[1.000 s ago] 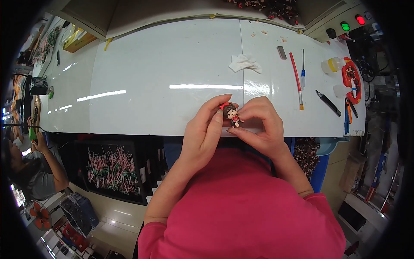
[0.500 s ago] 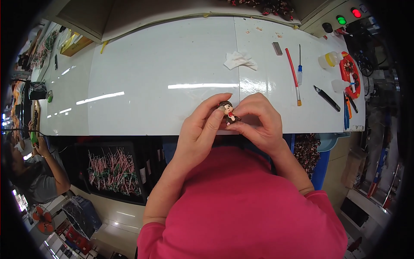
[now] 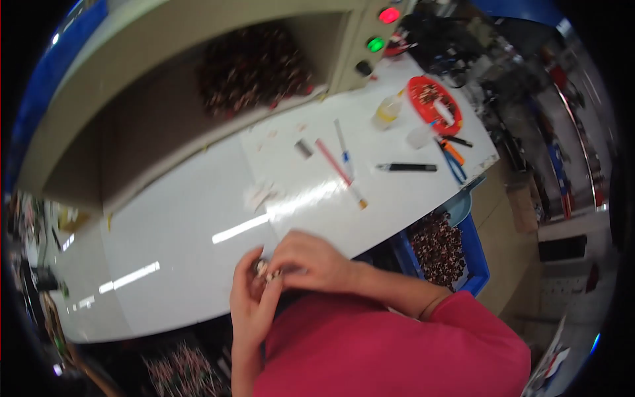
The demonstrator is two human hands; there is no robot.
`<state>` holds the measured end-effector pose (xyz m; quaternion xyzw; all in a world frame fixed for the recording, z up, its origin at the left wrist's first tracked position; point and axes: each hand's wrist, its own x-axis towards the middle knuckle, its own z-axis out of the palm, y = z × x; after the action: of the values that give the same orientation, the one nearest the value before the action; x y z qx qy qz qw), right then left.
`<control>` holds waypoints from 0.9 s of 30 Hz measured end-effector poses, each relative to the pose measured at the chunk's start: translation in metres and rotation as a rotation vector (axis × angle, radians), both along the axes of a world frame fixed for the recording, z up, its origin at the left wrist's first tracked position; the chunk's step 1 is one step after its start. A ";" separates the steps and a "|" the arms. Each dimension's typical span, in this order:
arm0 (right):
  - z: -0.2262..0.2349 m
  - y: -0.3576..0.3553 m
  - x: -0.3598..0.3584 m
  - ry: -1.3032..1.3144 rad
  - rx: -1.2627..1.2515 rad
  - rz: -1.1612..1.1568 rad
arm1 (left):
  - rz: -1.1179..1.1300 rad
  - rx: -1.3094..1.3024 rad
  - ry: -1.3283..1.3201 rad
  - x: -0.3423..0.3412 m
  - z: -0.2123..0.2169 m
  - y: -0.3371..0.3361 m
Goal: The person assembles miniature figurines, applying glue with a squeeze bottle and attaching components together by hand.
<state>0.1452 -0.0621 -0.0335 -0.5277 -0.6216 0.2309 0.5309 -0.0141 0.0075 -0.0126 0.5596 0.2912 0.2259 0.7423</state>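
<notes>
A small dark-brown and cream figurine (image 3: 262,267) is between my two hands at the front edge of the white table, blurred by motion. My left hand (image 3: 250,314) closes round it, thumb on the near side and fingers on the far side. From the right, my right hand (image 3: 312,262) pinches at the same figurine with thumb and forefinger. The fingers cover much of it, so its lower part is hidden.
On the white table (image 3: 178,225) lie a crumpled tissue (image 3: 262,195), red brush (image 3: 334,162), blue screwdriver (image 3: 345,157), black knife (image 3: 410,167), pliers (image 3: 454,165), bottles (image 3: 387,112) and a red tray (image 3: 455,126). Brown pieces fill a shelf pile (image 3: 254,69) and blue bin (image 3: 481,258).
My view has swung to the right and tilted, bringing the shelf pile and blue bin more into sight. Both hands stay on the figurine, now lower and farther left in the picture.
</notes>
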 end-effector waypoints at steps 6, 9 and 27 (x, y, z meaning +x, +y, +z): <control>0.046 -0.049 0.036 -0.182 0.094 -0.298 | -0.026 -0.033 -0.034 0.008 0.010 -0.002; 0.046 -0.075 0.085 -0.214 0.114 -0.794 | 0.007 -0.007 0.008 0.005 0.011 -0.004; 0.028 -0.069 0.131 -0.137 -0.273 -0.987 | -0.105 -0.031 -0.108 -0.036 -0.023 0.025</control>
<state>0.2763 -0.1311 -0.0051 -0.8366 -0.2961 -0.0034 0.4609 -0.0497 0.0324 -0.0357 0.5494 0.2247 0.2121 0.7763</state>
